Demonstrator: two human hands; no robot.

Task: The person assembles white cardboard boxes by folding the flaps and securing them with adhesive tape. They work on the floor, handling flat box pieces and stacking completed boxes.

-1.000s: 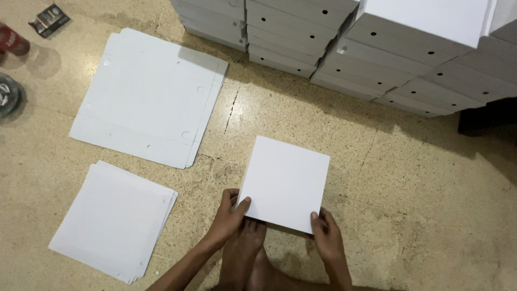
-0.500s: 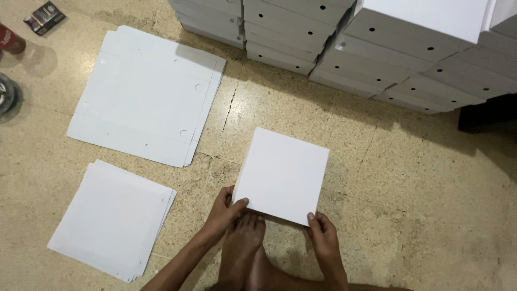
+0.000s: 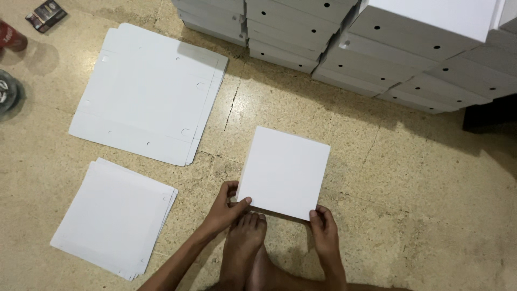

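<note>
Down on the speckled floor (image 3: 409,178), a white square box (image 3: 284,172) lies flat, near the middle of the view, its near edge held at both corners. Left hand (image 3: 225,209) grasps the near-left corner, thumb lying on the top face, fingers curled round the side. Right hand (image 3: 324,230) pinches the near-right corner, thumb on top. A bare foot (image 3: 243,245) sits between the two hands, toes just beside the box's near edge; whether they touch it cannot be told. Left of the box, near side: a stack of smaller white square sheets (image 3: 116,218), edges slightly fanned. Beyond that, far left: a stack of larger flat white cardboard blanks (image 3: 148,91) with punched holes and fold lines. Along the far side, rows of assembled white boxes (image 3: 344,37) piled up, small round holes in their sides. Far-left corner: a red can (image 3: 11,36), a small dark packet (image 3: 47,14), and a dark round object (image 3: 7,92) cut off by the frame edge
</note>
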